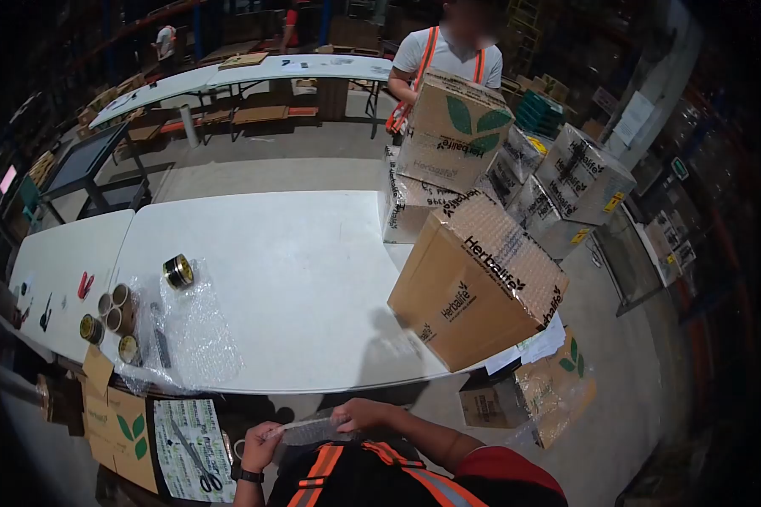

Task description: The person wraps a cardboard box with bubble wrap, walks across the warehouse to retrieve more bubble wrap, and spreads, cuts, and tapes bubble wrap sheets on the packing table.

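Note:
Close to my body, below the table's near edge, a small piece of bubble wrap (pixel 313 431) is stretched between my hands. My left hand (pixel 260 448), with a dark band at the wrist, pinches its left end. The right end is gripped by my right hand (pixel 362 416). On the table to the right leans a large carton (pixel 461 296) with bubble wrap and printed tape over its top. A loose sheet of bubble wrap (pixel 203 329) lies at the table's left, with a tape roll (pixel 178 272) on it.
Brown cardboard cores (pixel 120 314) and more tape rolls sit at the table's left. Scissors (pixel 196 460) lie on a printed sheet at lower left. Across the table, a person (pixel 444 55) stands behind a carton (pixel 455 127); more wrapped cartons (pixel 583 173) are stacked right.

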A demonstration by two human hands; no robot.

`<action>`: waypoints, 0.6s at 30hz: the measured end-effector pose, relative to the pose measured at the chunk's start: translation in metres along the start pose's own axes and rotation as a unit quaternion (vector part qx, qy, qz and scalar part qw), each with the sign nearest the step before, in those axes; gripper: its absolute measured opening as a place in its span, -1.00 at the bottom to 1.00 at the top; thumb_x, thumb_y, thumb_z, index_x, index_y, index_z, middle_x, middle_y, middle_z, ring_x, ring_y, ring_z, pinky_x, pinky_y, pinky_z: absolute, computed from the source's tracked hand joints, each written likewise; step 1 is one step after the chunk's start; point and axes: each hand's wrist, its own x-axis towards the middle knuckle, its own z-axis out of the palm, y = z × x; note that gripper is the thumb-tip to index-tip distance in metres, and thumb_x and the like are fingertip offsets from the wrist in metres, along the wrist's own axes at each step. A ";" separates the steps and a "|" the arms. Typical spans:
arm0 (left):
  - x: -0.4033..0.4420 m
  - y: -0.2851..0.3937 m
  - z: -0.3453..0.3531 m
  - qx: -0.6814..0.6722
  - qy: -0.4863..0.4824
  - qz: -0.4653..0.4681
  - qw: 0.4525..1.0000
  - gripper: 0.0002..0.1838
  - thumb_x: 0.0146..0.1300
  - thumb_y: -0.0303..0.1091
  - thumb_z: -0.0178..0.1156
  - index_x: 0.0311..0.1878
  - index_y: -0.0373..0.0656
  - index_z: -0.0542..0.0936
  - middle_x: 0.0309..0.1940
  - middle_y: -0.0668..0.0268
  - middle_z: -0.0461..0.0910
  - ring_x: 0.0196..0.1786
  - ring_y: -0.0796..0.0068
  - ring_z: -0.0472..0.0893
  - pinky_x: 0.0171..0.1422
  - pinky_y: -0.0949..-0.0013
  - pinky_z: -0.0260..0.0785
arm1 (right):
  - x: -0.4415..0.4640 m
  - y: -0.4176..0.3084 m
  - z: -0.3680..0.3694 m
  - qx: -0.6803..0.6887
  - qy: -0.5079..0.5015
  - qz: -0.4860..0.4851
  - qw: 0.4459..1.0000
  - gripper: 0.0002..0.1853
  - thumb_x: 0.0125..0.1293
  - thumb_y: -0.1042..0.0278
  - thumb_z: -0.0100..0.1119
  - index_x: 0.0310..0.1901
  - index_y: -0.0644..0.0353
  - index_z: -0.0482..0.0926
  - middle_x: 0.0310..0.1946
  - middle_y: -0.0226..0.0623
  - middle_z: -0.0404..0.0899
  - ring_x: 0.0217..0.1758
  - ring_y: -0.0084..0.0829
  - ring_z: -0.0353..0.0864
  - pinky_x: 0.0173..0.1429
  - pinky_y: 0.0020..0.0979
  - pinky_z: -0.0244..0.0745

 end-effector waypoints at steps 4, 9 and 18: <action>0.022 0.030 -0.036 0.038 0.008 0.076 0.996 -0.87 0.17 -0.44 0.14 -0.41 -0.30 0.59 -0.58 0.41 0.49 -0.49 0.69 0.41 -0.39 0.55 0.26 | -0.007 0.046 0.016 -0.219 -0.042 0.134 0.965 -0.71 0.15 0.12 0.08 -0.29 0.19 0.56 -0.39 -0.08 0.58 -0.28 -0.09 0.58 -0.19 -0.17 0.44; 0.043 0.024 -0.055 0.063 0.007 0.090 0.994 -0.81 0.22 -0.46 0.11 -0.51 -0.31 0.52 -0.62 0.39 0.46 -0.53 0.68 0.39 -0.44 0.55 0.23 | -0.065 0.088 0.028 -0.119 0.156 0.245 0.949 -0.74 0.14 0.11 0.02 -0.29 0.11 0.53 -0.38 -0.11 0.58 -0.26 -0.04 0.56 -0.21 -0.08 0.43; 0.015 0.031 -0.057 0.150 0.155 0.113 0.970 -0.71 0.29 -0.39 0.02 -0.56 -0.28 0.42 -0.67 0.39 0.33 -0.57 0.63 0.30 -0.49 0.48 0.14 | -0.127 0.112 -0.004 0.086 0.238 0.241 0.937 -0.78 0.13 0.20 0.20 -0.26 0.13 0.60 -0.40 -0.25 0.60 -0.33 -0.40 0.57 -0.17 -0.38 0.47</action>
